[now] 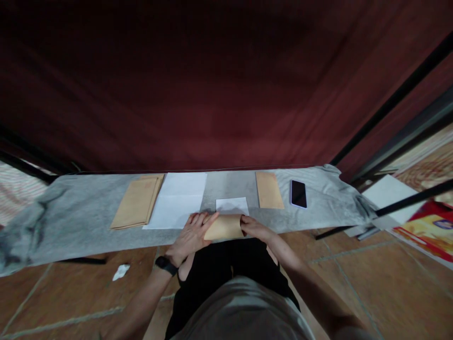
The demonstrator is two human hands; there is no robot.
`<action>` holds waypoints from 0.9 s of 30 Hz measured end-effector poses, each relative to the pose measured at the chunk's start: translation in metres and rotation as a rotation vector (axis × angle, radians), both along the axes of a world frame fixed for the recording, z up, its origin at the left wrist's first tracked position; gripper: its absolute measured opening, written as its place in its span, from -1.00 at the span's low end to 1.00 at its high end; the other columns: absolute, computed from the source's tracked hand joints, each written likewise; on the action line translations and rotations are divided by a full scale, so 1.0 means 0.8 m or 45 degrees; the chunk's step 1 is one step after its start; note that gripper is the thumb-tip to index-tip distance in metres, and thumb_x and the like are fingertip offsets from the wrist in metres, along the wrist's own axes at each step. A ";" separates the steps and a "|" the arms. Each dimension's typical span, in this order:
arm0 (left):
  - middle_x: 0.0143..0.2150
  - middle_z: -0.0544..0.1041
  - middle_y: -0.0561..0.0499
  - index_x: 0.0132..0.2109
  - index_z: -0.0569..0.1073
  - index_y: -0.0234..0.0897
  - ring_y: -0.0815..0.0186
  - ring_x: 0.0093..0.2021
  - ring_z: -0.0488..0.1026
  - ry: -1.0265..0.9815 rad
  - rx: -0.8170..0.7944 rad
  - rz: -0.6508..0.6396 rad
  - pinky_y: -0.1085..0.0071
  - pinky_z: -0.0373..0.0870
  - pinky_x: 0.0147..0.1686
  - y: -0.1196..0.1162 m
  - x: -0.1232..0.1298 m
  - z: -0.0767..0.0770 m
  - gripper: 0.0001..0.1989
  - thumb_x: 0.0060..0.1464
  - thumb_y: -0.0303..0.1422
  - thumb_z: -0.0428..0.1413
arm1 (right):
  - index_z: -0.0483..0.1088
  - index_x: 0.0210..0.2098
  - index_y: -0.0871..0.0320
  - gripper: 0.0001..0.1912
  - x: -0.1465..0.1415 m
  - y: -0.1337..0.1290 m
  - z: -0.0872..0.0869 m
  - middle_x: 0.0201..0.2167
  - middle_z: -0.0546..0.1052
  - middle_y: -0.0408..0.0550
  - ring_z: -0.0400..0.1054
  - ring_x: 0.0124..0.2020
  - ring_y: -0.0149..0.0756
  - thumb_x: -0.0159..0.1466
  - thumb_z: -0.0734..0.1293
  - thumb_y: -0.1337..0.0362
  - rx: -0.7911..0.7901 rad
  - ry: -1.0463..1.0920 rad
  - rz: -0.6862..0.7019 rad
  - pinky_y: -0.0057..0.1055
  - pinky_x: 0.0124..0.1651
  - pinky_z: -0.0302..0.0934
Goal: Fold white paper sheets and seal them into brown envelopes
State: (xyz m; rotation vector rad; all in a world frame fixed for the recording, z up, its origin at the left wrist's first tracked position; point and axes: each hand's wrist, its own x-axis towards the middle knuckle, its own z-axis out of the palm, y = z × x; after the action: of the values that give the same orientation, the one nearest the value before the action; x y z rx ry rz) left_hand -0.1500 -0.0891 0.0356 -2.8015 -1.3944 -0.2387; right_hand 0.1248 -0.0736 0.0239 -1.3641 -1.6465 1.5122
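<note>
A brown paper envelope (223, 227) lies at the table's front edge, between my two hands, its right end bulging open. My left hand (191, 233), with a black watch on the wrist, presses on the envelope's left end, thumb across the top. At the open right end, my right hand (255, 228) grips the edge; its fingertips are partly hidden inside the opening. Just behind the envelope is a small folded white paper (232, 204), its near part covered. Larger white sheets (180, 196) lie flat to the left, close to my left fingers.
A stack of brown envelopes (136, 200) sits at the left on the grey cloth-covered table (88, 203). To the right are a single brown envelope (269, 190) and a phone (298, 194). A dark red curtain (212, 94) hangs behind. Crumpled tissue (121, 272) lies on the floor.
</note>
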 end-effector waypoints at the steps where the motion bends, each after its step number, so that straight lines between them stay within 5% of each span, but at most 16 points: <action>1: 0.19 0.36 -0.19 0.47 -0.04 -0.12 0.00 0.18 0.29 -0.009 0.008 0.019 0.07 0.12 0.26 -0.001 -0.003 -0.001 -0.01 -0.01 -0.27 0.28 | 0.52 -0.21 0.15 -0.77 0.005 0.004 -0.001 -0.44 0.56 -0.15 0.46 -0.39 -0.32 0.26 0.29 0.19 0.046 -0.040 -0.032 -0.45 -0.35 0.33; 7: 0.18 0.36 -0.19 0.48 -0.11 -0.16 0.00 0.20 0.31 -0.072 0.022 0.184 0.08 0.15 0.26 -0.003 -0.026 -0.006 0.02 0.00 -0.26 0.26 | 0.43 -0.10 0.13 -0.76 0.033 0.029 -0.011 -0.24 0.56 -0.01 0.47 -0.20 -0.23 0.36 0.19 0.20 0.255 -0.410 -0.430 -0.35 -0.17 0.35; 15: 0.24 0.34 -0.15 0.49 -0.20 -0.08 -0.02 0.21 0.33 -0.103 -0.023 0.362 0.06 0.19 0.23 -0.007 -0.040 -0.016 0.07 -0.01 -0.24 0.26 | 0.37 0.01 0.30 -0.57 -0.008 0.036 -0.026 0.11 0.42 0.40 0.35 0.14 0.11 0.21 0.43 0.22 0.255 -0.858 -0.587 -0.19 0.06 0.28; 20: 0.24 0.34 -0.15 0.49 -0.21 -0.09 -0.02 0.22 0.32 -0.121 -0.022 0.399 0.07 0.19 0.22 -0.008 -0.043 -0.021 0.07 0.00 -0.22 0.25 | 0.38 -0.02 0.26 -0.58 -0.014 0.045 -0.028 -0.02 0.52 0.34 0.42 0.07 0.07 0.19 0.45 0.21 0.228 -0.910 -0.632 -0.24 0.05 0.28; 27: 0.24 0.33 -0.15 0.49 -0.25 -0.09 -0.01 0.22 0.31 -0.121 -0.033 0.431 0.07 0.16 0.23 -0.009 -0.042 -0.026 0.08 0.01 -0.22 0.25 | 0.42 -0.27 0.13 -0.86 0.003 0.044 -0.039 -0.18 0.59 0.12 0.49 -0.08 -0.07 0.20 0.41 0.24 0.256 -0.653 -0.696 -0.33 -0.09 0.32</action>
State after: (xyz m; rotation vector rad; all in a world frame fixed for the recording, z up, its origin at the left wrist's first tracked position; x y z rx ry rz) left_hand -0.1838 -0.0960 0.0150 -2.5444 -1.8709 -0.3535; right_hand 0.1275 -0.0386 -0.0077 -1.9833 -1.4640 0.7012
